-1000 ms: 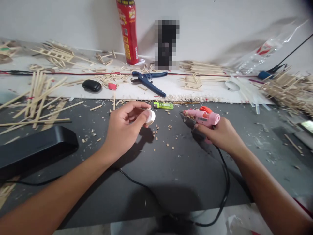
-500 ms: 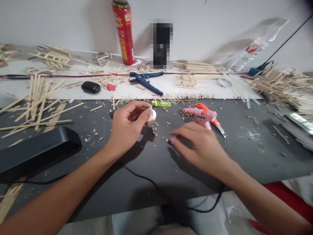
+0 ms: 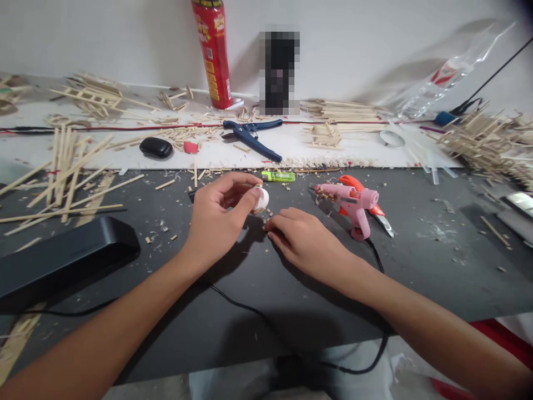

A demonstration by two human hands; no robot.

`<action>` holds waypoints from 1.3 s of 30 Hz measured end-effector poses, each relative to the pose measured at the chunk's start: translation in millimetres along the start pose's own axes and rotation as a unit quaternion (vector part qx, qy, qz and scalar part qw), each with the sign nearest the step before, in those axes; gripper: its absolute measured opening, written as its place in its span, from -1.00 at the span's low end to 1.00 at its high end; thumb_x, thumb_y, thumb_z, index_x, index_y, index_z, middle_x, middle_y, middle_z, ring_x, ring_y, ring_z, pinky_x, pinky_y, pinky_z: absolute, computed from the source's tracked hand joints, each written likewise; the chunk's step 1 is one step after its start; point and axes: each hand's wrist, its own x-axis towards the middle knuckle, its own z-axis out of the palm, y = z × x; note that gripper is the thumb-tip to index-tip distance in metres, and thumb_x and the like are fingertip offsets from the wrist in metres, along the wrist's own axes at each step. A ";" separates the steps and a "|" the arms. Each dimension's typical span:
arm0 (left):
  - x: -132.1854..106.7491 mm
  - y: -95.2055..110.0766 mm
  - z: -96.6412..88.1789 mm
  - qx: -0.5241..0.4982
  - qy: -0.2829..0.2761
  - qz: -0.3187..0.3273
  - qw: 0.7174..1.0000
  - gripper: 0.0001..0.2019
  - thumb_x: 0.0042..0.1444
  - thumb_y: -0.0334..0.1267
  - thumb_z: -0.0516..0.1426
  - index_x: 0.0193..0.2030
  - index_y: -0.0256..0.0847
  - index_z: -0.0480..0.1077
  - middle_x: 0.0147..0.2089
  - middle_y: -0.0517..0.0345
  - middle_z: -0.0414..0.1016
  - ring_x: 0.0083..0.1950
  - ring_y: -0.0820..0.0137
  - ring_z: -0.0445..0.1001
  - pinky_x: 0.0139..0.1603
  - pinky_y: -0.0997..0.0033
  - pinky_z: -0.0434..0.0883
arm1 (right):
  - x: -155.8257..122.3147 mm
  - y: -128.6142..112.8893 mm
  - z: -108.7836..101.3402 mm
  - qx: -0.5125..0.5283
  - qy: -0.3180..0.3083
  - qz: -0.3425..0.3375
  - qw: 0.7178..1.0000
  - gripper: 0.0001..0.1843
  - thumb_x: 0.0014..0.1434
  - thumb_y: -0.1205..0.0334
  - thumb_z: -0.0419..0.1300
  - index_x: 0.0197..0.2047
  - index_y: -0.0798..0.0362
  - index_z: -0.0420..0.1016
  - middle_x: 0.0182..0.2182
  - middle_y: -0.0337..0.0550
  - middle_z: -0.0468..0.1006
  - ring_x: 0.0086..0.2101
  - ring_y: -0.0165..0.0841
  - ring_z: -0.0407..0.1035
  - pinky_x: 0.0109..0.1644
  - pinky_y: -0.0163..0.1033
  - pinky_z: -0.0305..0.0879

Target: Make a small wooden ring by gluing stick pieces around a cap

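Observation:
My left hand point(image 3: 222, 208) is closed, thumb and fingers pinching a small white round piece point(image 3: 262, 200) with a brownish lower edge, held just above the dark table. To the right of it, my right hand point(image 3: 300, 236) reaches down to the tabletop, its thumb and forefinger brought together at a tiny wood piece point(image 3: 265, 224); the fingers partly cover it. More wood bits lie under the white piece. A pink glue gun point(image 3: 350, 200) rests beyond my right hand, over an orange-handled cutting tool point(image 3: 382, 218). Just behind the white piece lies a green lighter point(image 3: 278, 176).
Blue-handled cutters point(image 3: 254, 139), a black case point(image 3: 155, 148) and a red can point(image 3: 214, 61) stand or lie at the back. Wooden sticks point(image 3: 62, 172) are piled left, behind a black box-like object point(image 3: 69, 258). A black cord point(image 3: 245, 305) crosses the front.
My right hand has moved left to the wood bits, and its fingers have closed together. My left hand still holds the white piece in about the same place. The view has shifted slightly.

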 end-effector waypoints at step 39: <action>-26.1 17.8 3.5 0.284 -0.039 0.216 0.933 -0.90 0.32 -0.31 0.29 -0.14 0.04 0.61 -0.20 0.31 0.76 -0.21 0.36 0.73 -0.10 0.42 0.66 | -8.3 3.5 -17.9 0.693 0.089 0.195 0.689 -0.80 -0.01 0.37 0.62 -0.34 -0.11 0.80 -0.40 -0.28 0.74 -0.36 -0.42 0.57 -0.20 -0.32 0.54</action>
